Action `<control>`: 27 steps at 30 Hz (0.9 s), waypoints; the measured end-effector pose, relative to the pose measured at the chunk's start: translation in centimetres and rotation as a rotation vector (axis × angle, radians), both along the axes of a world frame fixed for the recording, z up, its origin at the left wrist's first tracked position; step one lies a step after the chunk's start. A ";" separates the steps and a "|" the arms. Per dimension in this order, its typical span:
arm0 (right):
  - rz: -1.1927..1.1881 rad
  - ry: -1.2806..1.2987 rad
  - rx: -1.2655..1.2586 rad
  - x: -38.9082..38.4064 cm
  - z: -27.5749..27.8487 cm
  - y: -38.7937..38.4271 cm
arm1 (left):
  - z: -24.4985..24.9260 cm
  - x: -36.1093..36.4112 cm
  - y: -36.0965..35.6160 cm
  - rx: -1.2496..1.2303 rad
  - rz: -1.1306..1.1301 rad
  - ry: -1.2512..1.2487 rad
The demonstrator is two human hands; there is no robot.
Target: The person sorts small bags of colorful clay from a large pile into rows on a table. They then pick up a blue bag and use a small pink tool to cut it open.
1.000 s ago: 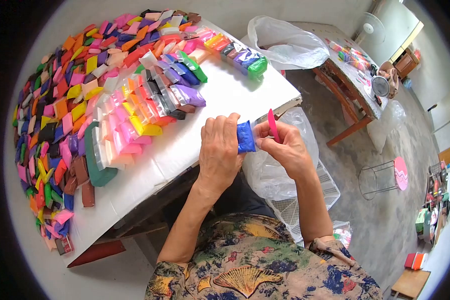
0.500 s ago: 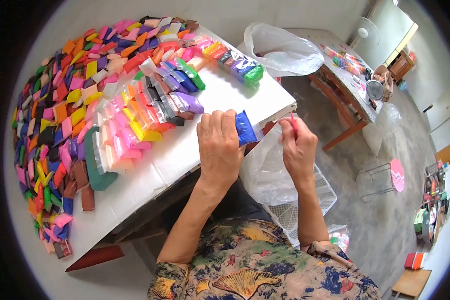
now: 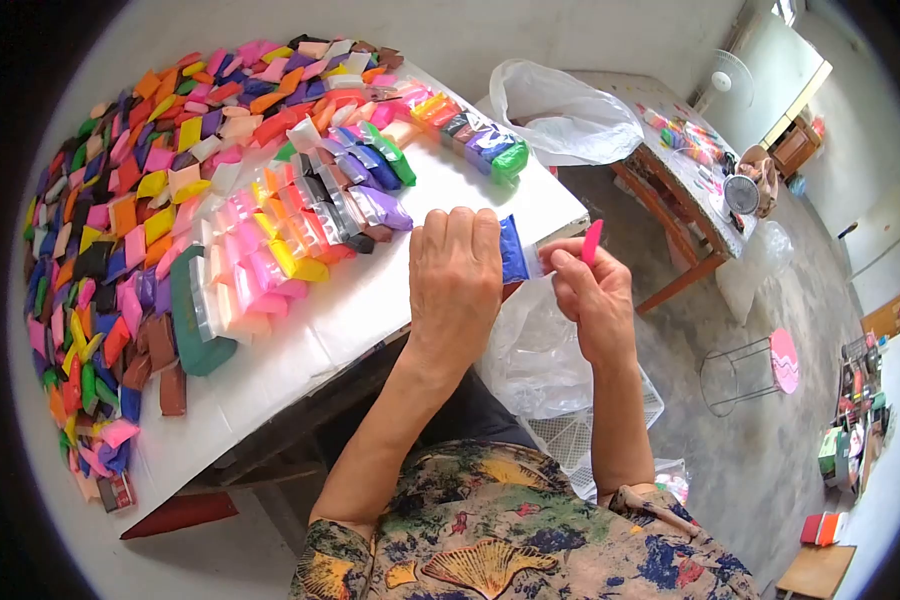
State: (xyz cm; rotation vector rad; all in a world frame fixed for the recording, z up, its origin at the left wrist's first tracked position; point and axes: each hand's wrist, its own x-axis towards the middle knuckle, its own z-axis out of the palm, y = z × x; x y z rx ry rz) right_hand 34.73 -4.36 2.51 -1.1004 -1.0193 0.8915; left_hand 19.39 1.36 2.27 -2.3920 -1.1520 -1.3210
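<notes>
My left hand (image 3: 457, 285), its fingers curled, grips a small blue packet (image 3: 512, 250) of what looks like modelling clay in clear wrapping. The packet's clear end flap points to the right. In my right hand (image 3: 597, 295) is a flat, pink plastic tool (image 3: 592, 241), which sticks up past the fingers. The right fingertips are right at the clear flap. Both hands are over the front edge of the white table (image 3: 350, 305). Left of them lies a row of clear-wrapped packets (image 3: 290, 225) in pink, yellow, red, black and purple, beside a dark green block (image 3: 198, 320).
A large heap of coloured packets (image 3: 120, 215) covers the table's left side. A bundled multicoloured pack (image 3: 470, 135) lies near the far corner. Below my hands are a clear plastic bag (image 3: 535, 350) and a white basket (image 3: 560, 437). Rightward stand another table (image 3: 670, 190) and a pink-topped stool (image 3: 784, 361).
My left hand has shifted slightly right with the blue packet. My right hand has turned, bringing its fingertips to the packet's clear flap; the pink tool now shows more, pointing upward.
</notes>
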 end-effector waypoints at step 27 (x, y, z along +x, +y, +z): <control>0.065 -0.856 0.574 0.7 0.7 0.1 | -0.3 -2.0 0.3 -0.526 -0.454 -0.215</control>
